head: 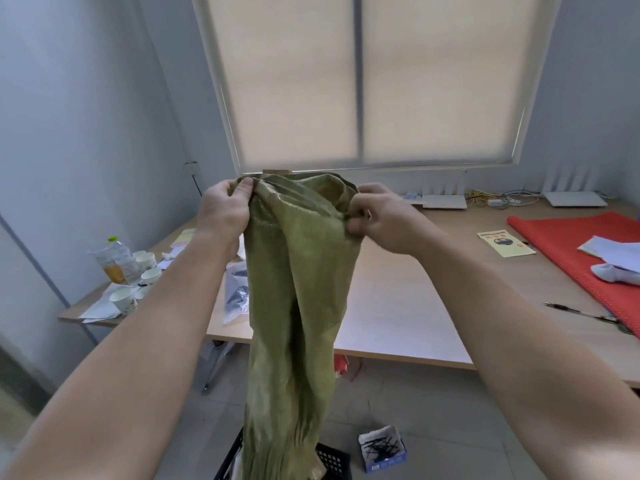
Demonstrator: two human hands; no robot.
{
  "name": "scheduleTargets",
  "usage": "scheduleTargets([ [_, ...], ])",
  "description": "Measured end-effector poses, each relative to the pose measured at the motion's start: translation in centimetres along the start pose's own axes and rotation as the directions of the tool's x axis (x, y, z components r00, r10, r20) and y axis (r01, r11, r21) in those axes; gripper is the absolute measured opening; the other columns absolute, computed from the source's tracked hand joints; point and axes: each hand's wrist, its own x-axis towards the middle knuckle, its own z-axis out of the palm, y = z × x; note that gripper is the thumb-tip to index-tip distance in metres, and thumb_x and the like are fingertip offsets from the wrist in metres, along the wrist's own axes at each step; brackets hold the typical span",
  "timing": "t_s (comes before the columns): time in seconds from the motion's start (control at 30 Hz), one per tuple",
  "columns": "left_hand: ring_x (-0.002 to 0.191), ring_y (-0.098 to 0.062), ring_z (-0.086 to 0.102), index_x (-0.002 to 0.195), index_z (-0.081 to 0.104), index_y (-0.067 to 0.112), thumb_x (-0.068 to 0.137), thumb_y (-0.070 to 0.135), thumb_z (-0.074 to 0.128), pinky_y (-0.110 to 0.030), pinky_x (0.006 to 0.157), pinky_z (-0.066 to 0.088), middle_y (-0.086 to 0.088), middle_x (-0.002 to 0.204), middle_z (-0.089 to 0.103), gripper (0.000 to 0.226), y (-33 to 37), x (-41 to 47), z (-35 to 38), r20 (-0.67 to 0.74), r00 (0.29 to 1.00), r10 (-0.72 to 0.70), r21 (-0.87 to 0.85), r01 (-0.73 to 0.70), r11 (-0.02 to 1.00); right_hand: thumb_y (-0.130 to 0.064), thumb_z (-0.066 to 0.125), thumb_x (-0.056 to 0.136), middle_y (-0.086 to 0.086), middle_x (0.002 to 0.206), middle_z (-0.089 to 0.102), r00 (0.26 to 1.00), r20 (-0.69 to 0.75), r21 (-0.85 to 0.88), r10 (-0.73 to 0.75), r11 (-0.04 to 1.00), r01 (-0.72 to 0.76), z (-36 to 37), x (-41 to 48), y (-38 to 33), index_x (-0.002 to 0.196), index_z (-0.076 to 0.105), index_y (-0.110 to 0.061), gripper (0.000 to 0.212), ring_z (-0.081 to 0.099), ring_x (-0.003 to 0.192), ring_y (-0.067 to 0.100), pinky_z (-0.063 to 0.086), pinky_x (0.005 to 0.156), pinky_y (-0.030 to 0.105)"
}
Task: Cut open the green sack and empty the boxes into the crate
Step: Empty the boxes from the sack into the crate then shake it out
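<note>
The green woven sack [298,306] hangs limp and upright in front of me, held up at its top edge. My left hand [225,211] pinches the sack's left top corner. My right hand [381,218] grips the right top corner. The sack's lower end drops into a black perforated crate [332,462] on the floor, of which only part of the rim shows. What lies inside the crate is hidden by the sack. A small open box [382,448] with dark thin pieces in it sits on the floor to the right of the crate.
A wooden table [398,306] stands ahead under a blinded window. Paper cups [138,282] and a bottle [116,261] crowd its left end. A red mat [571,251], a leaflet [505,242] and a pen [578,311] lie on its right side. A clear bag [237,296] lies behind the sack.
</note>
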Motion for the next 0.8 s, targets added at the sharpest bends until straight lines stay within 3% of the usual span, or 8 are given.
scheduleTargets([
  [0.07,0.08,-0.02,0.063,0.088,0.064,0.02,0.096,0.03,0.056,-0.039,0.076,0.059,-0.003,0.09,0.068,0.015,-0.1,0.2,-1.2,-0.026,1.0,-0.004,-0.059,0.003,0.998,-0.013,0.062,0.094,0.01,0.109,0.058,0.975,-0.169,0.473,0.146,0.879,-0.05,-0.2,-0.1,1.3,0.084,0.067,-0.014,0.011,0.059,0.095,0.024,0.054,0.094,0.05],
  [0.13,0.07,-0.016,0.06,0.091,0.061,0.022,0.1,0.027,0.052,-0.027,0.054,0.054,-0.001,0.087,0.065,0.013,-0.4,0.0,-1.8,0.021,0.999,0.03,-0.049,-0.029,0.998,-0.014,0.055,0.099,0.007,0.092,0.061,0.938,-0.201,0.729,0.281,0.683,-0.048,0.0,-0.3,2.4,0.083,0.064,-0.017,0.019,0.061,0.086,0.022,0.057,0.086,0.051],
  [0.27,0.066,-0.02,0.059,0.088,0.061,0.026,0.098,0.035,0.052,-0.035,0.056,0.051,-0.003,0.085,0.065,0.017,-1.3,-0.3,-1.9,0.137,0.984,0.114,0.155,-0.135,0.979,-0.02,0.048,0.103,0.006,0.082,0.058,0.85,-0.237,0.904,0.47,0.428,0.016,1.7,0.1,2.7,0.083,0.058,-0.02,0.022,0.051,0.068,0.018,0.047,0.051,0.027],
  [0.37,0.078,-0.025,0.063,0.085,0.063,0.027,0.094,0.042,0.052,-0.043,0.068,0.056,-0.003,0.087,0.068,0.021,-1.1,-0.5,-1.3,0.09,0.993,0.072,0.139,-0.084,0.987,-0.034,0.052,0.1,-0.002,0.088,0.06,0.857,-0.159,0.952,0.49,0.305,0.002,2.9,0.0,2.7,0.101,0.053,-0.026,0.009,0.051,0.072,0.013,0.043,0.059,0.026],
  [0.47,0.082,-0.024,0.063,0.087,0.062,0.022,0.098,0.034,0.052,-0.04,0.071,0.056,-0.004,0.088,0.067,0.019,-0.5,-0.3,-0.5,0.019,1.0,-0.019,-0.102,0.021,0.995,-0.055,0.068,0.081,-0.007,0.139,0.053,0.953,0.04,0.944,0.299,0.301,-0.134,4.0,-0.6,4.0,0.14,0.032,-0.044,0.07,0.053,0.123,0.019,0.044,0.103,0.043],
  [0.53,0.078,-0.023,0.063,0.09,0.061,0.016,0.099,0.031,0.051,-0.039,0.069,0.056,-0.007,0.089,0.066,0.02,-0.2,-0.2,-0.3,0.039,0.997,-0.073,-0.216,0.08,0.973,-0.044,0.078,0.077,-0.007,0.141,0.054,0.963,0.151,0.898,0.224,0.375,-0.228,4.8,-1.0,4.4,0.145,0.03,-0.044,0.084,0.057,0.126,0.02,0.048,0.102,0.045],
  [0.67,0.071,-0.02,0.066,0.098,0.06,0.015,0.098,0.026,0.053,-0.033,0.06,0.058,-0.007,0.09,0.067,0.013,-0.8,0.2,-0.3,0.067,0.987,-0.147,-0.303,0.16,0.939,-0.023,0.076,0.083,0.008,0.115,0.073,0.948,0.189,0.843,0.256,0.454,-0.29,6.1,-1.2,4.1,0.125,0.06,-0.008,0.048,0.069,0.109,0.028,0.058,0.085,0.036],
  [0.8,0.067,-0.02,0.066,0.114,0.06,0.016,0.094,0.025,0.058,-0.031,0.055,0.055,-0.008,0.092,0.068,0.022,-2.1,0.6,-1.2,0.066,0.947,-0.313,-0.267,0.319,0.909,-0.016,0.069,0.089,0.015,0.099,0.073,0.914,0.13,0.873,0.384,0.392,-0.289,6.0,-0.6,3.4,0.109,0.068,-0.004,0.023,0.071,0.086,0.029,0.059,0.075,0.038],
])
